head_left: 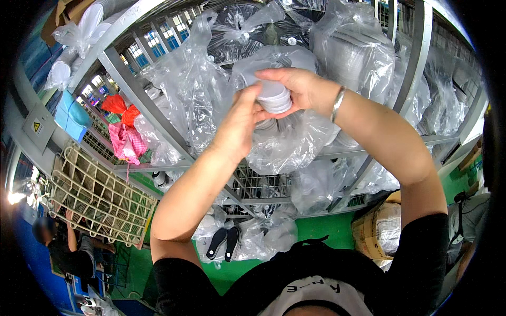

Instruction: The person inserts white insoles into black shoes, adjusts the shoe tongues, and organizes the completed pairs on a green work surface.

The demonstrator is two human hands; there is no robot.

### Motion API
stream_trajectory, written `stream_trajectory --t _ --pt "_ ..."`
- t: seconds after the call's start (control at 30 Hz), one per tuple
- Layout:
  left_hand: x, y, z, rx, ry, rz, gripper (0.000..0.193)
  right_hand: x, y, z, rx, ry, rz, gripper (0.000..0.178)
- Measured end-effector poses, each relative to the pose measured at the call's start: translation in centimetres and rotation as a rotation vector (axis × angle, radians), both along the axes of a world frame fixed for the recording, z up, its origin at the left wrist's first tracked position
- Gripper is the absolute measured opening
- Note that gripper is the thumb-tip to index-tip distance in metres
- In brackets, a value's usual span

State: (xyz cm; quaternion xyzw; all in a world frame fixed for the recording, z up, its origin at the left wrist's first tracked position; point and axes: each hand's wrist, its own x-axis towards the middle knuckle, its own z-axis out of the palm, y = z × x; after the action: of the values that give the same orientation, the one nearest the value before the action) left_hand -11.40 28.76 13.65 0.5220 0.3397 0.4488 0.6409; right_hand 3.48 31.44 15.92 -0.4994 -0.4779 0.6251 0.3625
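A short stack of white insoles point(273, 97), with only its rounded ends showing, is held between both my hands over an open clear plastic bag point(287, 150) on the metal rack. My left hand point(241, 118) is closed on the stack's left side. From the right, my right hand point(298, 89) wraps round it, thumb over the top and fingers beneath. A silver bangle point(338, 104) circles my right wrist. More grey layered pieces show in the bag just below my hands, partly covered by film.
Clear bags of stacked pieces point(354, 52) crowd the metal rack point(139, 100). Black insoles point(224, 243) lie on bagged goods lower down. A cream wire rack point(95, 195) stands left, with a person point(74, 253) beyond it. A cardboard box point(371, 231) sits at lower right.
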Motion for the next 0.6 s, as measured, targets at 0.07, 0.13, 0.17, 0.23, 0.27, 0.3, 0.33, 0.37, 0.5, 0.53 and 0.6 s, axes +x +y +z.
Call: stream_trajectory --t 0.07,0.13,0.17,0.23,0.27,0.3,0.33,0.37,0.5,0.53,0.6 --pt "-1.2 -0.5 0.3 -0.036 0.055 -0.033 0.041 0.7 -0.2 0.0 0.048 0.151 0.017 0.044" --pt "-2.5 -0.3 -0.9 0.362 0.234 0.178 0.038 1.1 -0.4 0.2 0.075 0.162 -0.032 0.041" --pt "-3.1 -0.2 -1.3 0.360 0.236 0.181 0.038 1.2 -0.5 0.3 0.099 0.183 -0.078 0.038" --pt "-4.2 0.4 -2.2 0.531 0.013 0.433 0.037 1.8 -0.5 0.2 0.092 0.175 -0.105 0.034" --pt "-5.3 0.9 -3.3 0.447 -0.040 0.435 0.042 1.6 -0.6 0.2 0.108 0.189 -0.096 0.034" --pt "-5.3 1.5 -4.5 0.449 -0.038 0.433 0.042 1.8 -0.6 0.4 0.126 0.195 -0.105 0.034" --pt "-5.0 1.9 -5.6 0.254 -0.030 0.375 0.043 1.9 -0.7 0.3 0.127 0.199 -0.107 0.034" --pt "-4.4 1.7 -6.1 0.058 -0.027 0.310 0.045 1.8 -0.8 0.0 0.151 0.249 -0.103 0.035" --pt "-2.3 1.2 -4.4 -0.010 0.014 0.494 0.053 1.6 -1.3 0.0 0.179 0.274 -0.107 0.036" --pt "-2.6 2.6 -5.0 -0.101 -0.147 0.375 0.050 1.7 -1.2 0.0 0.181 0.274 -0.108 0.036" --pt "-2.7 4.0 -5.1 -0.120 -0.196 0.255 0.052 2.0 -1.2 0.1 0.189 0.291 -0.122 0.036"
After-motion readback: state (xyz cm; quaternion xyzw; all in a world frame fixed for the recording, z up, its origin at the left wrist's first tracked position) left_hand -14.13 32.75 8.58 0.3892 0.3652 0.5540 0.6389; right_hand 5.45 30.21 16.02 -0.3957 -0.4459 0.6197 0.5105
